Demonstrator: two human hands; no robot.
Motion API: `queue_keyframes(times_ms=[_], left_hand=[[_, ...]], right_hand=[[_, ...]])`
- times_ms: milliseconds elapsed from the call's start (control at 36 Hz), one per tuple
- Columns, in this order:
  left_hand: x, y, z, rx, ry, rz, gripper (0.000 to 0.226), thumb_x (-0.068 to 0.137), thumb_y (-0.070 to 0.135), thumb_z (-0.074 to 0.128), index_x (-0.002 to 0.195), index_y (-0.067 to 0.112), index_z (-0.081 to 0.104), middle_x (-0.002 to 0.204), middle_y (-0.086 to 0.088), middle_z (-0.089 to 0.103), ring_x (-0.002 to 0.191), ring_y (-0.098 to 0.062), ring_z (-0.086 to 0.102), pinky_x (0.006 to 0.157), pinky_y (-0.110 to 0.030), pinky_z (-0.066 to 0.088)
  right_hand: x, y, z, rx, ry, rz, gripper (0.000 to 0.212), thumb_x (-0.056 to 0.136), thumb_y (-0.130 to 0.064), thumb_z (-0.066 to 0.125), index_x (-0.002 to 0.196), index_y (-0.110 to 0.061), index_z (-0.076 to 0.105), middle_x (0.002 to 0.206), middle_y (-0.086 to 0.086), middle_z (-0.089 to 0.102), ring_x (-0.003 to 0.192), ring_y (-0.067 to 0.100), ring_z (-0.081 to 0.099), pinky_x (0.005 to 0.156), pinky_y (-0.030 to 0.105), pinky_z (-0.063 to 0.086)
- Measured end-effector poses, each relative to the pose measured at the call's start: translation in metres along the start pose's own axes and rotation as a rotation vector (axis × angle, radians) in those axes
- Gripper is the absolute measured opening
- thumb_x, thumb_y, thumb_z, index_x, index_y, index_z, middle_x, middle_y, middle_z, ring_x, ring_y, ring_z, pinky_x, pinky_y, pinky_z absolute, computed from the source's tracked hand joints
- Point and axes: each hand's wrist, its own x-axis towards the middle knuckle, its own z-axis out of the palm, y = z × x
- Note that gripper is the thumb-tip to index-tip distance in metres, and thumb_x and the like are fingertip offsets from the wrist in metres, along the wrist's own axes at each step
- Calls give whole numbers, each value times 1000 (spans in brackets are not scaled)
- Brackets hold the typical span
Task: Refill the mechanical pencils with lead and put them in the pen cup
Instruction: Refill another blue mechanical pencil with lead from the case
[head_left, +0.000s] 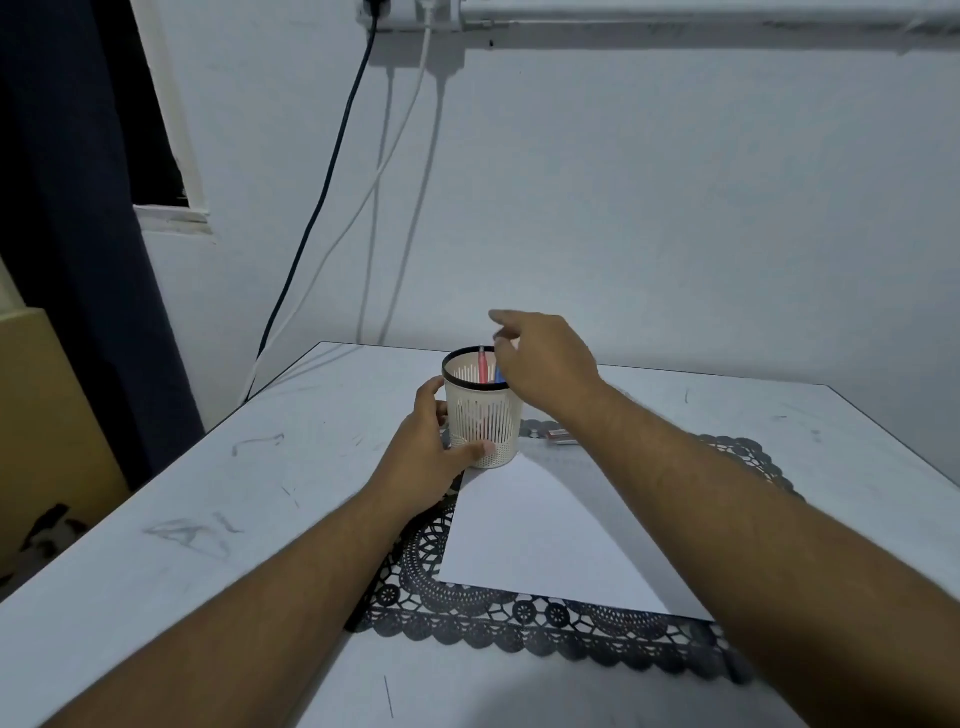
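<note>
A white slotted pen cup (484, 415) with a black rim stands on the table past the far edge of a white sheet. My left hand (431, 457) grips the cup from the left, thumb across its lower front. A pink mechanical pencil (482, 365) stands inside the cup, and a blue pencil (500, 375) beside it is partly hidden by my right hand (540, 364). That hand hovers over the cup's right rim, fingers loosely spread, index finger stretched out to the left; I see nothing in its grip. A small lead case (560, 436) lies just right of the cup.
A white sheet of paper (545, 540) lies on a black lace placemat (519, 623) on the white table (208, 519). Cables (332, 171) hang down the wall behind the table. A dark curtain and a tan cabinet stand at the left.
</note>
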Motion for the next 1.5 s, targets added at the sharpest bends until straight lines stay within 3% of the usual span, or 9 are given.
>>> queue_keyframes(times_ms=[111, 222, 333, 417, 500, 667, 1028, 1361, 1500], left_hand=[[-1, 2, 0, 13, 6, 20, 101, 83, 28, 86, 157, 35, 17, 134, 9, 58, 119, -15, 63, 90, -26, 50], [-5, 7, -4, -2, 70, 59, 109, 81, 32, 86, 160, 38, 11, 155, 3, 43, 128, -7, 49, 107, -37, 49], [-17, 26, -9, 66, 307, 277, 94, 87, 31, 81, 158, 32, 20, 154, 12, 33, 141, -15, 33, 106, -20, 44], [-32, 52, -10, 202, 504, 574, 47, 94, 16, 69, 135, 16, 48, 131, 2, 50, 122, -18, 44, 96, -16, 38], [-43, 77, 2, 214, 281, 627, 7, 97, 17, 61, 93, 17, 55, 84, 7, 56, 78, -12, 51, 67, -29, 39], [-32, 90, 57, 626, -160, 555, 40, 103, 40, 50, 66, 29, 41, 63, 6, 51, 62, -14, 50, 55, -35, 42], [-36, 53, 84, 800, -133, 411, 35, 100, 39, 46, 69, 20, 46, 65, 4, 49, 66, -19, 50, 53, -32, 27], [-37, 52, 75, 666, -162, 326, 38, 97, 39, 53, 67, 18, 49, 63, 3, 55, 64, -16, 52, 56, -32, 39], [-37, 51, 73, 612, -182, 329, 40, 97, 38, 54, 65, 16, 49, 62, 2, 56, 62, -16, 54, 59, -34, 45]], right_hand=[[-10, 13, -17, 412, 191, -15, 28, 99, -12, 55, 117, -24, 73, 103, -9, 76, 70, -4, 60, 69, 17, 50], [-32, 43, -32, 456, 187, 87, 23, 96, -9, 55, 105, -22, 72, 94, -7, 76, 54, -2, 51, 55, 11, 40], [-67, 85, -32, 289, 4, 176, 20, 95, -13, 58, 95, -27, 72, 86, -9, 75, 65, 6, 61, 66, 27, 48], [-87, 105, -30, 145, -86, 191, 17, 95, -18, 62, 90, -32, 71, 77, -15, 67, 71, 5, 59, 65, 28, 42], [-101, 109, -28, 77, -244, 195, 9, 98, -25, 62, 100, -33, 66, 96, -9, 67, 84, 12, 60, 72, 29, 46], [-120, 105, -22, -46, -282, 155, 14, 99, -33, 57, 86, -28, 53, 86, -7, 58, 77, 14, 55, 61, 33, 37], [-132, 104, -11, -233, -248, 53, 15, 101, -33, 51, 88, -25, 54, 82, -8, 56, 79, 16, 53, 63, 33, 37], [-133, 105, -28, -57, -301, 89, 11, 99, -33, 58, 89, -29, 57, 90, -10, 59, 82, 13, 57, 65, 31, 39], [-123, 123, -65, -89, -104, 239, 6, 96, -27, 59, 91, -24, 62, 90, -7, 62, 82, 18, 58, 63, 30, 39]])
